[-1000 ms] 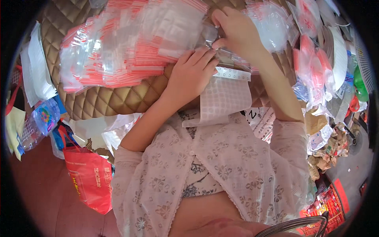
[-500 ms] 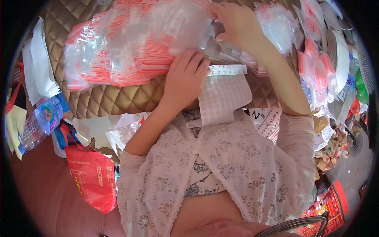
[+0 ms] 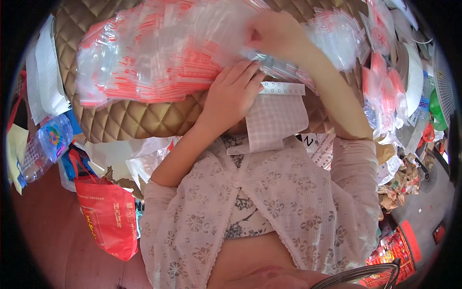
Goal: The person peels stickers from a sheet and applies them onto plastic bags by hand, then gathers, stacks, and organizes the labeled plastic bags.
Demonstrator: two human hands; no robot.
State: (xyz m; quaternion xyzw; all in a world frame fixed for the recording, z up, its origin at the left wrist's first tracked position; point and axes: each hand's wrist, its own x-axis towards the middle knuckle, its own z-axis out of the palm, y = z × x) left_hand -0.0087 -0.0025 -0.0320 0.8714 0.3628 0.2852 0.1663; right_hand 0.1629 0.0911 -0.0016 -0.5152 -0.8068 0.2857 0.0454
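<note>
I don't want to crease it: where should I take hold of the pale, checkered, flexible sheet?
Probably pinch the sheet by its right edge, coming from the person's right: that edge looks thin and uncovered, while the left hand sits at the upper left.

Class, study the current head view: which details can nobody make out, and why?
In the head view:
Right hand: blurred, so its grip is unclear.
Left hand: palm hidden behind the back of the hand.
White strip: left end covered by the left hand.
Plastic bags: partly cut off by the upper edge.
</note>
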